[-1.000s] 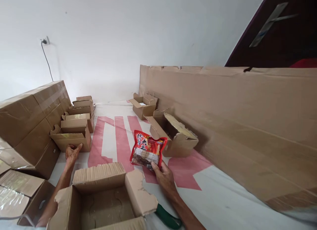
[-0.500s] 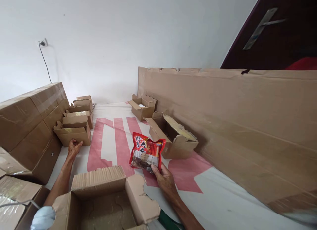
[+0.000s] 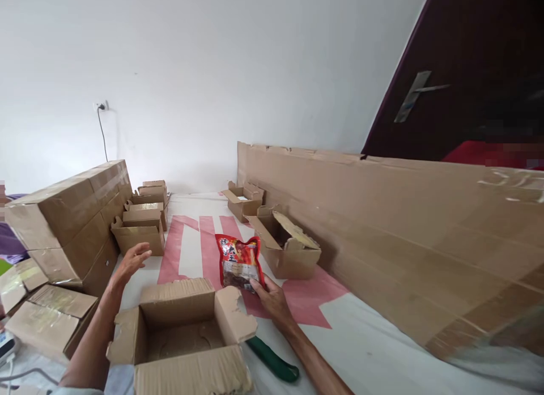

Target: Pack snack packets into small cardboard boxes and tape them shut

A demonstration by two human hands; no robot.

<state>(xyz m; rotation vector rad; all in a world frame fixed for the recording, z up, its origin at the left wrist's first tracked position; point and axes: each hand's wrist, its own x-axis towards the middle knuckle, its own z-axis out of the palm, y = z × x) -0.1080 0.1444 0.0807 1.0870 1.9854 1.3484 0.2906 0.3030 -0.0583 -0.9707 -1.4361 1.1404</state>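
Gripping a red packet (image 3: 240,262) by its lower right corner, the person's right hand (image 3: 272,301) has its thumb laid across the front. The packet is tilted slightly above the printed sheet (image 3: 365,332), beyond the foreground carton and near the ragged-flapped one; large characters run across its top, and brown contents show lower down. The left hand (image 3: 131,264) is empty, its fingers extended and loosely parted in front of the nearest open carton (image 3: 138,241) in the left row; whether they touch it cannot be told.

Between the forearms stands the foreground carton (image 3: 191,375), its flaps folded outward. Beside it, partly under a flap, lies a green handle (image 3: 276,361). Right of the packet sits the ragged-flapped carton (image 3: 297,266), with a smaller open carton (image 3: 241,210) behind it holding something white.

Farther left, big taped boxes (image 3: 72,219) stand stacked alongside the row, and a closed carton (image 3: 49,321) lies nearer the person, close to a grey cable (image 3: 32,372). A long cardboard panel (image 3: 382,225) borders the right side. Behind everything rise a pale wall (image 3: 212,72) with a plugged socket (image 3: 101,107) and a dark door (image 3: 480,55).
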